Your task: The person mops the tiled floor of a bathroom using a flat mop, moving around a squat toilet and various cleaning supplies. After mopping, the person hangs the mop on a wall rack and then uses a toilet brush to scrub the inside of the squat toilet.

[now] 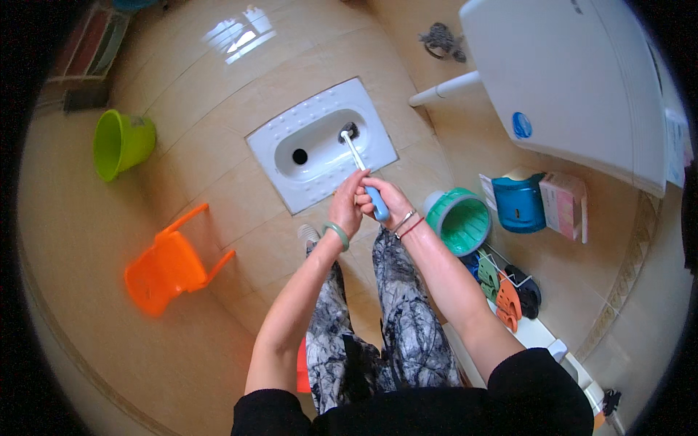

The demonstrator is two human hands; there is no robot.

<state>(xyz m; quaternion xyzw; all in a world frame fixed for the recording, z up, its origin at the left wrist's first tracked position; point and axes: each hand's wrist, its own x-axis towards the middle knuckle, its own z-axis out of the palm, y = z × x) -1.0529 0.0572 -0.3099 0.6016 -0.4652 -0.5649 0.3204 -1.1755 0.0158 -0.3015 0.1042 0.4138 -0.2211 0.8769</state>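
Observation:
Both my hands meet on a toilet brush with a white shaft and blue handle (376,203). My right hand (393,197) is wrapped around the handle. My left hand (346,204) presses in from the other side, its fingertips where the shaft meets the handle; its palm side is partly hidden. The grey brush head (349,132) rests inside the bowl of a white ceramic squat toilet (305,111), at the end away from the dark drain hole (300,157). The shaft slants down from my hands across the bowl's near rim.
A green-lined waste bin (463,223) stands right of my legs, near clogs on a wall rack (507,297). A white cistern (561,82) and its pipe (447,89) are upper right, a blue tissue holder (518,204) below. Left are an orange plastic chair (169,264) and lime bucket (124,144).

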